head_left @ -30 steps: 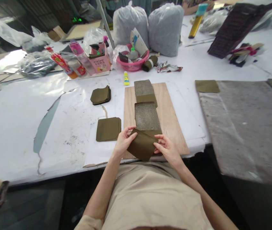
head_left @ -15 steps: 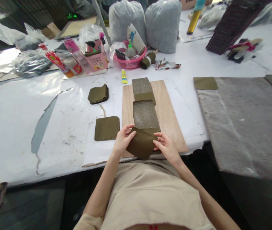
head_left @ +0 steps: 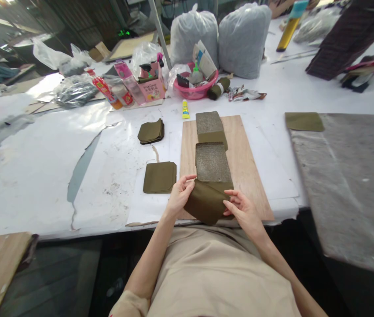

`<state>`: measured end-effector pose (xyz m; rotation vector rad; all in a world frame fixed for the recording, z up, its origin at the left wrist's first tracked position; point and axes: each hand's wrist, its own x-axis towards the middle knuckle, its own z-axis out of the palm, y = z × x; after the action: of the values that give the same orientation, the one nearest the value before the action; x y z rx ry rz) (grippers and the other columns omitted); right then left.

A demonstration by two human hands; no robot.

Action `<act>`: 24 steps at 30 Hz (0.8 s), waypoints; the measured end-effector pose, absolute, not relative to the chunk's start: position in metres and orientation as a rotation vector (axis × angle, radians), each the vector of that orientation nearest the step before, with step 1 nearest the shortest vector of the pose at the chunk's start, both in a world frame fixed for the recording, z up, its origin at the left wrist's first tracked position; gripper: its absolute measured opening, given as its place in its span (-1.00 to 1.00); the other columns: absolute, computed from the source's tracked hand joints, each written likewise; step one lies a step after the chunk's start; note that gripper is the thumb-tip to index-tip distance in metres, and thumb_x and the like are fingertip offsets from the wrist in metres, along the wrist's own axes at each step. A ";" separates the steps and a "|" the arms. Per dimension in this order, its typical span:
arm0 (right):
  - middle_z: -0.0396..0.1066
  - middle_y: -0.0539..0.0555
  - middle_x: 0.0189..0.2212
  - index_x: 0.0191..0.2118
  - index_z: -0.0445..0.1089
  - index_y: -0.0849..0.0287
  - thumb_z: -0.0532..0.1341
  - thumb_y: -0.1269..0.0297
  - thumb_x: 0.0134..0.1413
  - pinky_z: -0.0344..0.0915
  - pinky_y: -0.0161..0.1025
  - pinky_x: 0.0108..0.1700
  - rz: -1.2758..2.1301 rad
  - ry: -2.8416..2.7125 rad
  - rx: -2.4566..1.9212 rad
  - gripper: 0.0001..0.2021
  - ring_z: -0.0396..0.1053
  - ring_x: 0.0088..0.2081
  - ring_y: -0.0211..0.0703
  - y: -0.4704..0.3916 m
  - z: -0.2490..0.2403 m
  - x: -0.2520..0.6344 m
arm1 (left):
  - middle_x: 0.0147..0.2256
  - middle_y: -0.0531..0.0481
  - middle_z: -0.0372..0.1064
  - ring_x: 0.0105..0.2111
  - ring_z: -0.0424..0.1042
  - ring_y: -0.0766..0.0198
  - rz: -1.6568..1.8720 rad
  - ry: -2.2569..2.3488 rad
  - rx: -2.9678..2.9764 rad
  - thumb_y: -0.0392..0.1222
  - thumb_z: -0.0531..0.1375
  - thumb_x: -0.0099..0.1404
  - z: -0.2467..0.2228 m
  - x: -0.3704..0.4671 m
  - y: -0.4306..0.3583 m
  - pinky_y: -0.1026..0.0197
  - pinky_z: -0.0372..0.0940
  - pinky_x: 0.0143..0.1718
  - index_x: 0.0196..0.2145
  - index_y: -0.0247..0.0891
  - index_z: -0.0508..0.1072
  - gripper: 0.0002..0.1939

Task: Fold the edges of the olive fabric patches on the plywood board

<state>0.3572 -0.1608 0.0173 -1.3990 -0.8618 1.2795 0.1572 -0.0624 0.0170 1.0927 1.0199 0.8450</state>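
Observation:
An olive-green fabric piece (head_left: pixel 207 203) is held between my two hands over the near end of a wooden board (head_left: pixel 254 180). My left hand (head_left: pixel 181 196) is closed, pinching its upper left corner between thumb and fingers. At the right edge, my right hand (head_left: pixel 243 212) grips the piece with its fingertips. Just beyond lies a grey-brown, rough-textured panel with an olive strip (head_left: pixel 212 160), partly covered by the held piece. A similar panel (head_left: pixel 208 122) lies behind it. To the left sit two stacks of olive pieces, a near stack (head_left: pixel 159 177) and a far stack (head_left: pixel 152 131).
A yellow tube (head_left: pixel 185 110) stands beyond the board. Farther back are a pink basket (head_left: pixel 196 91) of small items, a pink box (head_left: pixel 152 86), bottles and two stuffed plastic bags (head_left: pixel 244 42). A grey sheet (head_left: pixel 355 176) covers the right side.
My view has turned slightly left, so everything appears farther right in the picture. Both hands keep hold of the fabric piece in nearly the same place over the board.

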 end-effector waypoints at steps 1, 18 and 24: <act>0.28 -0.13 -0.49 -0.09 0.34 0.09 0.32 0.02 0.01 0.47 -0.28 -0.44 1.278 -0.863 -1.402 -0.61 0.39 -0.50 -0.30 -0.161 0.018 0.357 | -0.42 0.02 0.47 -0.46 0.40 0.35 0.845 1.017 1.083 0.04 0.27 0.23 0.017 0.157 -0.063 0.34 0.23 -0.40 -0.01 -0.28 0.40 -0.54; 0.26 -0.14 -0.48 -0.07 0.32 0.10 0.31 0.00 0.02 0.46 -0.30 -0.43 1.286 -0.880 -1.432 -0.59 0.40 -0.51 -0.31 -0.162 0.014 0.357 | -0.43 0.04 0.48 -0.45 0.44 0.35 0.839 1.004 1.009 0.02 0.29 0.22 0.019 0.157 -0.066 0.35 0.26 -0.40 -0.01 -0.28 0.39 -0.53; 0.24 -0.14 -0.48 -0.06 0.32 0.10 0.30 0.06 0.04 0.46 -0.31 -0.41 1.296 -0.849 -1.407 -0.62 0.36 -0.49 -0.33 -0.161 0.013 0.357 | -0.41 0.03 0.50 -0.43 0.45 0.35 0.838 0.991 1.023 0.02 0.27 0.24 0.021 0.156 -0.067 0.35 0.28 -0.37 -0.02 -0.28 0.40 -0.56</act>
<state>0.3566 -0.1615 0.0128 -1.4072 -0.8485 1.2965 0.1565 -0.0666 0.0209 1.0226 0.9913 0.8384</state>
